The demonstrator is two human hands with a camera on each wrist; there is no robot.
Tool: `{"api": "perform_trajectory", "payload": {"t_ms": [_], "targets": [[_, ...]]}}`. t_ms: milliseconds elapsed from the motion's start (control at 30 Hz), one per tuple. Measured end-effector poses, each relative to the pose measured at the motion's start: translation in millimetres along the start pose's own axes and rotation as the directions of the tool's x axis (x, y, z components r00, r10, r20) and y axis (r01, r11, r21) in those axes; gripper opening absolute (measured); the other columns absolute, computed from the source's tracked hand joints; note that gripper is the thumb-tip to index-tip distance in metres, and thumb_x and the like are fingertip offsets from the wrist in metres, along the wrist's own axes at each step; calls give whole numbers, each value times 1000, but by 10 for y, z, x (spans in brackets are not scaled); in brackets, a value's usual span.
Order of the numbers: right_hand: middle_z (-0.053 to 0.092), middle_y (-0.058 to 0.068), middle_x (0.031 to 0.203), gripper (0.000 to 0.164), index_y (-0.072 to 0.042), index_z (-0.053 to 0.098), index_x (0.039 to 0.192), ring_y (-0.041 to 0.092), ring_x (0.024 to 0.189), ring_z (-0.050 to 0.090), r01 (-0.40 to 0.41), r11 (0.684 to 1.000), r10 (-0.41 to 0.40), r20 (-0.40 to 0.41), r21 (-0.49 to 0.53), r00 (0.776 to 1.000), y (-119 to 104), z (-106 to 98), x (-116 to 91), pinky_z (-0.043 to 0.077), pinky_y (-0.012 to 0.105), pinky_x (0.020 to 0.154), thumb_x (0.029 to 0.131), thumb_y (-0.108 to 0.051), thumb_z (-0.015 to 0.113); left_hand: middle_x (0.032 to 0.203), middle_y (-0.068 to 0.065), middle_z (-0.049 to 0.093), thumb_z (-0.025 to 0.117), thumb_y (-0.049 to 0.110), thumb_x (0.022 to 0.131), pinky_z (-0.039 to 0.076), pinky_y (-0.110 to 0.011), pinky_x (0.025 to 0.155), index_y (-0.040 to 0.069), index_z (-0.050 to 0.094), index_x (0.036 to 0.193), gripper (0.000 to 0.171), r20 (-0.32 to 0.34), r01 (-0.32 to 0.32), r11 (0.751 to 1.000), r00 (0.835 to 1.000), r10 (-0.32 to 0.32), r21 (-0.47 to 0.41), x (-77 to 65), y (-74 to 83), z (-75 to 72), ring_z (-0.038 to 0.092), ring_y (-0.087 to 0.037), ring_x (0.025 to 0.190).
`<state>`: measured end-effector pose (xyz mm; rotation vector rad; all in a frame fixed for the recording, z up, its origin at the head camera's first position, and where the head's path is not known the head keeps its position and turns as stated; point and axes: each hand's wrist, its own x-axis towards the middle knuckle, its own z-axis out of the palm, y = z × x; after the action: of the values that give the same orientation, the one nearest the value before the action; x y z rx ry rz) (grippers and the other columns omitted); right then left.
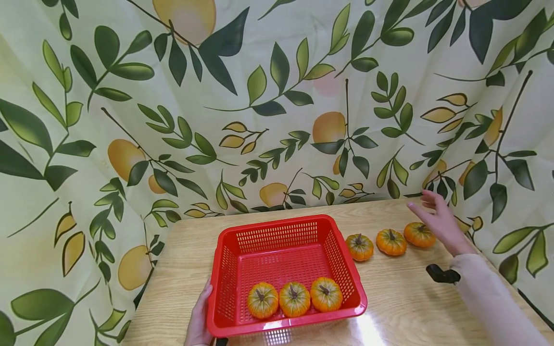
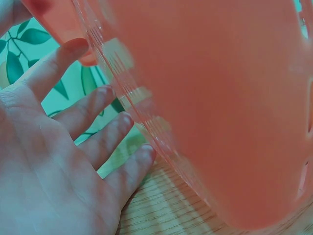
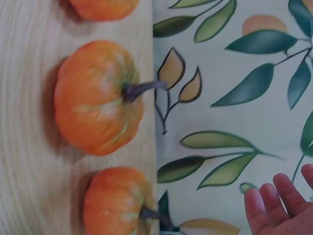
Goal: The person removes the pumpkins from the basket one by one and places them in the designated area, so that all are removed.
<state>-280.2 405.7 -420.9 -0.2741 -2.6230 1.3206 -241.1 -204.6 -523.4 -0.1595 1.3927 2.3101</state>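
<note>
A red plastic basket [image 1: 277, 259] with slotted walls stands on the table in the head view. Three small orange pumpkins, among them a middle pumpkin [image 1: 295, 299], sit in a row along its near side. At its left wall is my left hand [image 1: 200, 312]; the left wrist view shows that hand's fingers [image 2: 100, 147] spread and fairly straight, fingertips right at the basket's outer side [image 2: 210, 122]. My right hand [image 1: 441, 223] is raised over the table's right side, fingers loosely bent and holding nothing. Nearest it is the rightmost pumpkin [image 1: 419, 234] of the outside row.
Right of the basket, another pumpkin [image 1: 359, 247] and a middle one [image 1: 391, 241] complete that row on the wooden table [image 1: 402, 298]. A leaf-and-fruit patterned curtain [image 1: 277, 144] hangs behind the table and along both sides. A black strap piece [image 1: 442, 274] shows by the right sleeve.
</note>
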Motion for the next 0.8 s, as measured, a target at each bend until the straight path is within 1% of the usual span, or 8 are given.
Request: {"api": "perform_trajectory", "payload": {"t_ms": [133, 233, 333, 400, 467, 567, 667, 800], "targets": [[22, 34, 159, 88, -2, 7, 161, 51, 138, 25, 12, 1000, -12, 11, 1, 1000, -127, 31, -16, 31, 72, 104, 102, -50, 52, 129, 25, 61, 36, 52, 105, 48, -28, 103, 31, -6, 163, 75, -12, 1, 1000, 1000, -1, 4, 4, 3, 6, 57, -5, 120], [25, 32, 159, 87, -3, 10, 161, 49, 138, 27, 33, 999, -33, 11, 1, 999, -220, 57, -30, 31, 69, 106, 102, -50, 53, 129, 24, 60, 37, 53, 104, 48, -29, 103, 32, -4, 163, 75, -24, 8, 1000, 1000, -8, 7, 7, 6, 10, 57, -6, 120], [27, 30, 158, 84, -5, 12, 161, 47, 138, 28, 60, 998, -60, 15, -5, 998, -296, 78, -46, 35, 57, 107, 102, -49, 54, 128, 25, 60, 37, 53, 104, 48, -28, 103, 33, -2, 163, 74, -33, 12, 1000, 999, -11, 9, 7, 6, 12, 56, -5, 120], [28, 28, 158, 83, -6, 13, 161, 45, 138, 30, 76, 997, -76, 18, -5, 997, -336, 90, -57, 37, 38, 105, 102, -48, 54, 128, 25, 61, 38, 53, 104, 48, -28, 103, 33, -2, 163, 74, -36, 14, 1000, 999, -14, 5, 7, 7, 12, 57, -5, 120], [30, 26, 157, 83, -7, 14, 161, 42, 139, 31, 81, 997, -81, 21, -1, 996, -376, 103, -68, 36, 19, 97, 102, -48, 55, 128, 25, 61, 38, 53, 104, 48, -28, 103, 33, -1, 163, 73, -36, 15, 1000, 999, -15, 1, 7, 9, 15, 57, -5, 120], [32, 26, 157, 83, -6, 17, 160, 42, 139, 33, 98, 995, -98, 24, 13, 995, -427, 130, -85, 32, 4, 82, 101, -47, 57, 127, 25, 62, 37, 53, 104, 48, -28, 103, 33, -2, 163, 73, -33, 16, 1000, 999, -16, -3, 4, 14, 22, 57, -5, 119], [34, 26, 155, 80, -5, 19, 160, 43, 138, 34, 114, 993, -115, 33, 22, 993, -475, 165, -103, 33, 3, 80, 101, -45, 58, 126, 25, 62, 38, 53, 104, 48, -28, 102, 33, -2, 163, 74, -36, 17, 1000, 999, -17, -1, 3, 15, 27, 58, -5, 119], [35, 27, 154, 76, -2, 22, 158, 42, 135, 36, 141, 989, -142, 35, 39, 989, -533, 235, -109, 34, 3, 82, 102, -40, 57, 126, 25, 62, 38, 53, 104, 48, -28, 102, 33, -2, 163, 74, -36, 19, 1000, 999, -19, 1, 5, 11, 20, 58, -5, 119]]}}
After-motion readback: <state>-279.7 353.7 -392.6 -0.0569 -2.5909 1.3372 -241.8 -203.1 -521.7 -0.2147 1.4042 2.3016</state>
